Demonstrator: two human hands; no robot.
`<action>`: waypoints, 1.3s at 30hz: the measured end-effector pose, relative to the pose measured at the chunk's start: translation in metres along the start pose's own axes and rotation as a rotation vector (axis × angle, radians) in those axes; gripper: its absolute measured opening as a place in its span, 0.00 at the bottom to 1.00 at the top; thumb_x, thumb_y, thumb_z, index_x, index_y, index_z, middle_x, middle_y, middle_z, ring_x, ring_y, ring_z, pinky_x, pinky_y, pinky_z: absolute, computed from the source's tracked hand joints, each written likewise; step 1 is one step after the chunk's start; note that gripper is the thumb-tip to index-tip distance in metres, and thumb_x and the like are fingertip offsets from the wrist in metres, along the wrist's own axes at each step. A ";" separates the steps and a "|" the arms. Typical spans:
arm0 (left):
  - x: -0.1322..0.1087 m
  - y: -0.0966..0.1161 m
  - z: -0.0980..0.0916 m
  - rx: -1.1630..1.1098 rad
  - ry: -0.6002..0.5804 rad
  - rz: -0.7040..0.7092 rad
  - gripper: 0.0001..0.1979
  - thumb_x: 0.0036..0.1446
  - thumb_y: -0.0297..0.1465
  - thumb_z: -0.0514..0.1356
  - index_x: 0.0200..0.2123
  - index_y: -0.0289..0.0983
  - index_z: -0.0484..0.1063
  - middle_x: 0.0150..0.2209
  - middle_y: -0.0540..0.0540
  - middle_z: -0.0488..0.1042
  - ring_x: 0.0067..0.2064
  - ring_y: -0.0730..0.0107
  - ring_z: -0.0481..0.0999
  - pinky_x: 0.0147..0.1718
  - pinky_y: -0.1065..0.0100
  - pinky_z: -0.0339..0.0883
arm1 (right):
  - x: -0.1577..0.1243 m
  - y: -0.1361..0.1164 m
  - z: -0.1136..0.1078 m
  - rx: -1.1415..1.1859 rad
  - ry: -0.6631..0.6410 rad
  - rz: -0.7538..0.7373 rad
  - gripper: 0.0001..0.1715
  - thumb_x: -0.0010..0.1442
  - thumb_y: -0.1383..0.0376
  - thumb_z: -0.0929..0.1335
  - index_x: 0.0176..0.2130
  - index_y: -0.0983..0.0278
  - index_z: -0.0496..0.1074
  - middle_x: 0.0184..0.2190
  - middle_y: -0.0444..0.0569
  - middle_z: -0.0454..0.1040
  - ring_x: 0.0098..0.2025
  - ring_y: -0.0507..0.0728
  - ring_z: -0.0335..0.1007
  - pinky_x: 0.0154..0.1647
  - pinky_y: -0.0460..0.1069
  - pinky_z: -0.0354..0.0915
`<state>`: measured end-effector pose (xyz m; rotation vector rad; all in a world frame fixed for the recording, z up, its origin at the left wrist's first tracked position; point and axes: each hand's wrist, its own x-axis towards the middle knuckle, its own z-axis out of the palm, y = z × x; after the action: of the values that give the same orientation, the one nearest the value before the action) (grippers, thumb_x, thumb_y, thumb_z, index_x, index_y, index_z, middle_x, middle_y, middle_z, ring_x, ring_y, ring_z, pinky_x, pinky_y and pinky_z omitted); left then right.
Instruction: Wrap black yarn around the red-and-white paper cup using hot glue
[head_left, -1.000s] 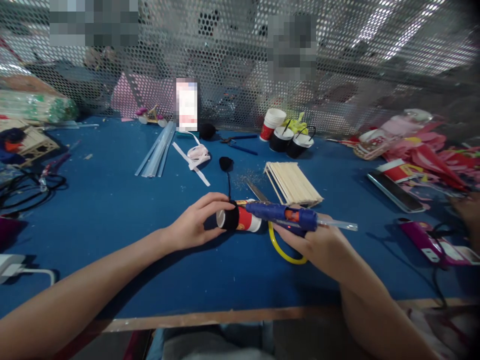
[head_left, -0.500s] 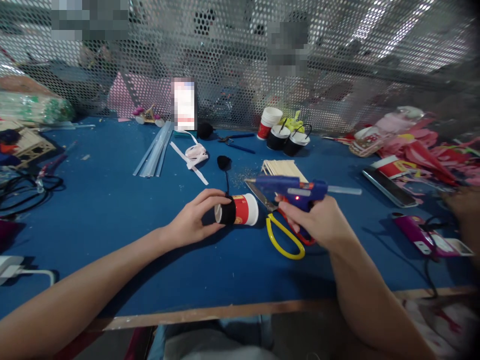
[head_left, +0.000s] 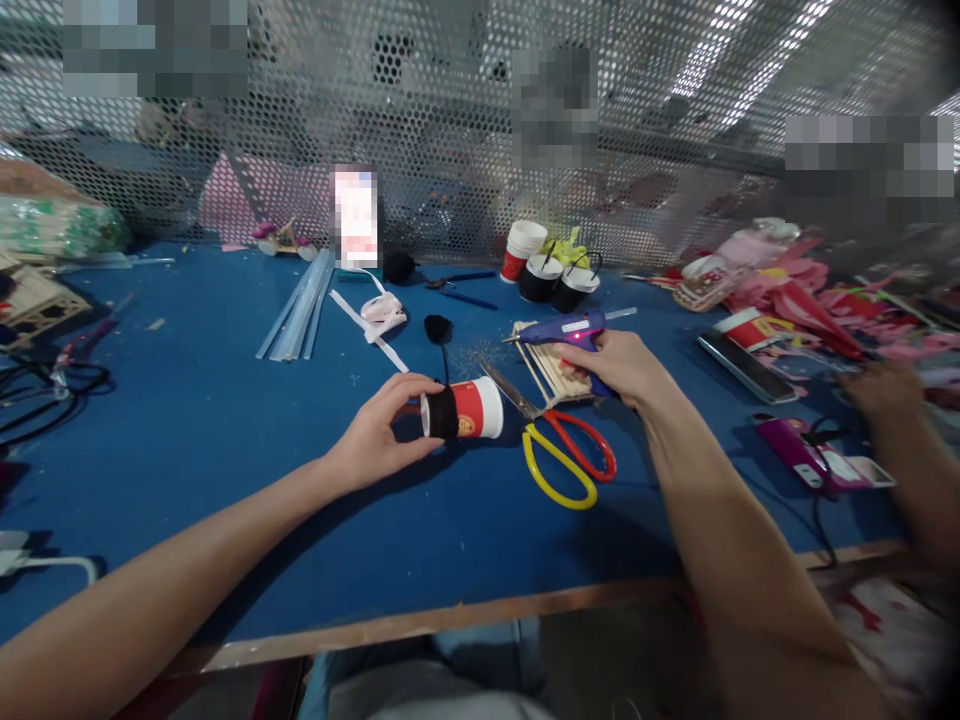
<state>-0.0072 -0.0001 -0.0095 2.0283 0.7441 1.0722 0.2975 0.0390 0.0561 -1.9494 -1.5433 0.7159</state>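
My left hand holds a paper cup lying on its side, thumb and fingers around its end wrapped in black yarn. From the wrap a black strand runs up to a black yarn ball on the table. My right hand grips a blue glue gun with a red light lit and a clear glue stick out of its back. The gun's nozzle points left, above a small rack of wooden sticks. Scissors with one yellow and one red handle lie open between my hands.
White ribbon, clear glue sticks and pliers lie at the back. Several cups stand by the mesh screen. At right are a phone, a purple device and another person's hand.
My right hand has moved the glue gun away from me, off the scissors and over the stick rack. The left hand still holds the cup; the camera view has shifted slightly.
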 end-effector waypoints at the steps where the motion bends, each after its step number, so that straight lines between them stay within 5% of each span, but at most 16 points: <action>1: 0.000 0.000 0.000 -0.001 0.000 0.003 0.24 0.50 0.25 0.62 0.51 0.41 0.62 0.50 0.41 0.62 0.53 0.62 0.66 0.48 0.59 0.69 | 0.003 0.001 -0.001 -0.144 -0.003 -0.002 0.23 0.48 0.48 0.68 0.25 0.67 0.71 0.25 0.53 0.74 0.26 0.56 0.69 0.29 0.50 0.64; 6: 0.000 0.001 0.001 0.006 -0.002 0.006 0.24 0.50 0.25 0.62 0.51 0.41 0.62 0.50 0.41 0.63 0.52 0.60 0.66 0.48 0.57 0.69 | 0.004 0.005 0.000 -0.723 0.192 0.030 0.36 0.54 0.42 0.59 0.38 0.70 0.73 0.36 0.64 0.74 0.40 0.68 0.70 0.36 0.57 0.63; 13: 0.000 0.001 0.000 0.021 -0.012 0.015 0.24 0.49 0.26 0.62 0.51 0.40 0.62 0.49 0.41 0.63 0.52 0.62 0.67 0.47 0.59 0.69 | -0.022 -0.005 0.025 -0.717 0.163 -0.042 0.47 0.52 0.42 0.63 0.59 0.70 0.55 0.52 0.68 0.61 0.52 0.72 0.61 0.44 0.61 0.60; 23: -0.001 0.000 0.002 0.022 -0.020 0.033 0.24 0.50 0.26 0.62 0.51 0.41 0.62 0.50 0.40 0.63 0.52 0.61 0.67 0.47 0.58 0.69 | -0.015 -0.006 0.034 -0.705 0.278 0.082 0.44 0.54 0.47 0.63 0.58 0.72 0.53 0.52 0.72 0.58 0.51 0.75 0.60 0.45 0.65 0.57; 27: -0.001 0.004 0.001 0.138 -0.047 0.096 0.23 0.51 0.27 0.61 0.51 0.39 0.62 0.50 0.39 0.64 0.52 0.60 0.66 0.47 0.59 0.69 | -0.028 -0.011 0.030 -0.638 0.376 -0.181 0.36 0.56 0.48 0.62 0.53 0.72 0.64 0.52 0.68 0.61 0.54 0.72 0.58 0.50 0.63 0.55; 29: -0.002 0.009 0.000 0.238 -0.098 0.160 0.22 0.52 0.27 0.60 0.51 0.38 0.62 0.50 0.39 0.64 0.53 0.60 0.66 0.50 0.58 0.67 | -0.040 -0.021 0.031 -0.455 0.258 -0.405 0.27 0.60 0.50 0.59 0.44 0.68 0.71 0.47 0.61 0.68 0.52 0.65 0.62 0.51 0.57 0.57; 31: -0.002 0.015 0.001 0.315 -0.155 0.237 0.20 0.54 0.27 0.59 0.51 0.37 0.62 0.50 0.38 0.64 0.52 0.60 0.67 0.50 0.58 0.66 | -0.050 -0.033 0.035 -0.246 -0.034 -0.508 0.27 0.62 0.50 0.56 0.36 0.65 0.73 0.40 0.54 0.73 0.45 0.59 0.67 0.47 0.53 0.60; 35: -0.003 0.021 0.003 0.394 -0.222 0.336 0.18 0.56 0.28 0.57 0.51 0.37 0.62 0.50 0.37 0.65 0.52 0.60 0.67 0.49 0.58 0.67 | -0.060 -0.051 0.051 -0.073 -0.474 -0.432 0.32 0.60 0.45 0.55 0.29 0.64 0.74 0.31 0.49 0.75 0.36 0.56 0.70 0.39 0.50 0.63; 39: -0.005 0.022 0.004 0.451 -0.256 0.407 0.17 0.56 0.27 0.56 0.50 0.37 0.62 0.50 0.37 0.65 0.52 0.58 0.67 0.48 0.57 0.67 | -0.060 -0.054 0.066 0.071 -0.609 -0.431 0.28 0.57 0.45 0.59 0.31 0.64 0.74 0.31 0.47 0.75 0.34 0.55 0.69 0.37 0.49 0.63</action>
<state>-0.0026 -0.0178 0.0047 2.7287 0.4771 0.8823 0.2024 -0.0033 0.0513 -1.3251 -2.1613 1.2125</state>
